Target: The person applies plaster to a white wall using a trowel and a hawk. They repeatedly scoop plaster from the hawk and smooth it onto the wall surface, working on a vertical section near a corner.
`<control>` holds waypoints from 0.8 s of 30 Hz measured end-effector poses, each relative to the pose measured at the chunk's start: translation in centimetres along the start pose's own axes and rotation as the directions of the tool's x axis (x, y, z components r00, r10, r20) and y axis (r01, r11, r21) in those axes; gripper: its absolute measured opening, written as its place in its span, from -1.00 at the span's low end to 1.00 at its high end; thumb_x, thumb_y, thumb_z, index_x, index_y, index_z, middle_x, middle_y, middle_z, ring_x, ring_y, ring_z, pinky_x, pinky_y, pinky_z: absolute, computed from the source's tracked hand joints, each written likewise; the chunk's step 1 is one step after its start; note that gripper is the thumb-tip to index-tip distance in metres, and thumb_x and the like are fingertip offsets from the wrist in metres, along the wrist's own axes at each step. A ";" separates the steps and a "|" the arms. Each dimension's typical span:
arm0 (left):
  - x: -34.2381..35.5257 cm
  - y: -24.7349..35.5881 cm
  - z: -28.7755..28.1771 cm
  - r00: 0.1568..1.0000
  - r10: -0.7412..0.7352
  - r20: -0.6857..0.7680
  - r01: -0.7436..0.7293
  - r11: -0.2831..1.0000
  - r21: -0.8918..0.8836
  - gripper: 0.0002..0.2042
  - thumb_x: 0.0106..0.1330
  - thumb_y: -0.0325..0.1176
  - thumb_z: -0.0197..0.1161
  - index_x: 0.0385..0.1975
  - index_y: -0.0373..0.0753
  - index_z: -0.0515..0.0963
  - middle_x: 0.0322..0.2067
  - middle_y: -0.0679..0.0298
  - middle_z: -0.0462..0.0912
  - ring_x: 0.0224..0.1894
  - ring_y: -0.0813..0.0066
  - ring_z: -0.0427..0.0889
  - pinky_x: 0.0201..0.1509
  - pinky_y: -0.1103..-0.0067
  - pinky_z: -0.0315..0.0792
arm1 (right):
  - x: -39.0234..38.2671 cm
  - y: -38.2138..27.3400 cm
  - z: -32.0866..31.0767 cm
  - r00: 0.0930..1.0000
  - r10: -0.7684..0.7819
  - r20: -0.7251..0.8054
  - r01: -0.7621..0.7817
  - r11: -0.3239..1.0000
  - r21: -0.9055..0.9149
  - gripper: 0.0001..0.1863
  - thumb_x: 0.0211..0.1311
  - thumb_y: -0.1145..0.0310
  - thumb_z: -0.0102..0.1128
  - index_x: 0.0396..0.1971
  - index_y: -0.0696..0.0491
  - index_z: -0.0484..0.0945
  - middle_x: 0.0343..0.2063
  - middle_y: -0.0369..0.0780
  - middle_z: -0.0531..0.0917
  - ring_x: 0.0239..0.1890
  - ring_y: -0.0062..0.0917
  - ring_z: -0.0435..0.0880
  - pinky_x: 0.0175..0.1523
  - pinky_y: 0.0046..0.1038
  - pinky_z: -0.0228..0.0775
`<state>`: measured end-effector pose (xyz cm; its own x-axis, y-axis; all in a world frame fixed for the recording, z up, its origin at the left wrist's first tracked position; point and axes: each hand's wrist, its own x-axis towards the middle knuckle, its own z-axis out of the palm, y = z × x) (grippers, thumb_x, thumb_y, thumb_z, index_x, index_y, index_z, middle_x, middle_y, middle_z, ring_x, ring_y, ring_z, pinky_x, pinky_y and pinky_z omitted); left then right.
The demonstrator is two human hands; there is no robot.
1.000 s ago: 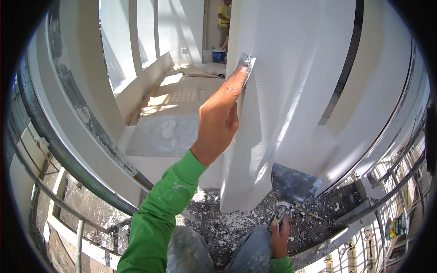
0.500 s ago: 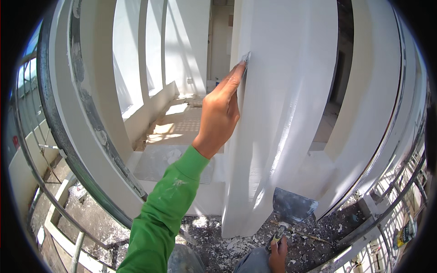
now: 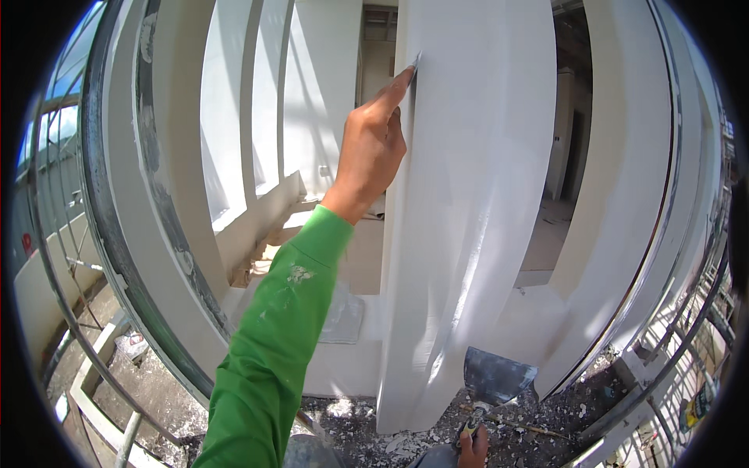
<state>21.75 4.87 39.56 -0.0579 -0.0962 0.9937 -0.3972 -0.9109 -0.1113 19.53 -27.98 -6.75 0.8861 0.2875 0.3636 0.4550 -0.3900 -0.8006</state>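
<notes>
My left hand point(image 3: 370, 144), in a green sleeve, is raised to the left edge of the white pillar point(image 3: 460, 203). Its forefinger stretches upward and the other fingers curl in. A thin grey, blade-like piece point(image 3: 417, 59) pokes out at the fingertip against the pillar; most of it is hidden by the fingers, so its kind is unclear. Low at the right, my right hand point(image 3: 473, 448) closes round the handle of a wide putty knife point(image 3: 499, 376). The knife's dark grey blade points up, close to the pillar's foot.
Curved metal scaffold rails point(image 3: 58, 257) stand at the far left and right. A low white ledge point(image 3: 343, 363) runs behind the pillar. Flakes and debris cover the ground point(image 3: 390, 448). A yellow and dark container point(image 3: 697, 407) is at the right, beyond the rail.
My left hand has slid upward along the pillar's edge with the thin piece. The view has tilted up slightly; my right hand still holds the putty knife low down.
</notes>
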 end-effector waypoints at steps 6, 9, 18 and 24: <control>4.5 -0.8 0.5 0.999 0.027 -0.019 -0.027 0.999 -0.018 -0.47 0.13 -0.76 -0.10 0.17 -0.37 0.38 -0.14 -0.12 0.61 -0.16 0.09 0.65 0.02 0.50 0.47 | 0.4 -1.0 -0.5 0.990 0.121 0.068 -0.129 0.985 0.118 -0.50 0.42 0.14 -0.11 0.13 0.25 0.34 0.03 0.10 0.47 0.10 -0.08 0.41 0.22 -0.27 0.19; 6.9 -1.5 0.8 0.999 0.024 -0.023 -0.025 0.998 -0.056 -0.48 0.14 -0.75 -0.09 0.17 -0.38 0.36 -0.13 -0.12 0.61 -0.16 0.09 0.65 0.04 0.49 0.47 | 0.7 -0.4 -0.7 0.985 0.100 0.138 -0.107 0.993 0.046 -0.53 0.39 0.21 -0.09 0.18 0.18 0.31 0.10 0.10 0.42 0.15 -0.04 0.36 0.26 -0.24 0.16; 13.8 -1.9 0.0 0.998 0.069 0.016 -0.070 0.985 0.159 -0.48 0.12 -0.68 -0.03 0.17 -0.36 0.37 -0.08 -0.15 0.58 -0.02 0.01 0.59 0.10 0.43 0.45 | 0.1 2.4 0.2 0.991 -0.045 0.123 0.051 0.998 -0.044 -0.44 0.17 0.51 -0.02 0.24 0.07 0.28 0.23 0.13 0.26 0.24 0.06 0.26 0.31 -0.08 0.12; 15.1 -2.8 0.2 0.998 0.050 0.037 -0.054 0.993 0.102 -0.46 0.14 -0.55 0.03 0.22 -0.34 0.32 0.09 -0.16 0.47 0.22 0.00 0.40 0.28 0.41 0.27 | 0.1 0.0 0.0 0.993 0.030 0.111 -0.052 0.977 0.207 -0.42 0.18 0.45 0.03 0.26 0.09 0.25 0.25 0.13 0.23 0.25 0.06 0.25 0.30 -0.07 0.12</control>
<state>22.20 5.90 54.91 -0.0436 -0.1565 0.9867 -0.2978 -0.9407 -0.1623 19.61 -27.93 -6.75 0.8839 0.3713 0.2844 0.3798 -0.2151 -0.8997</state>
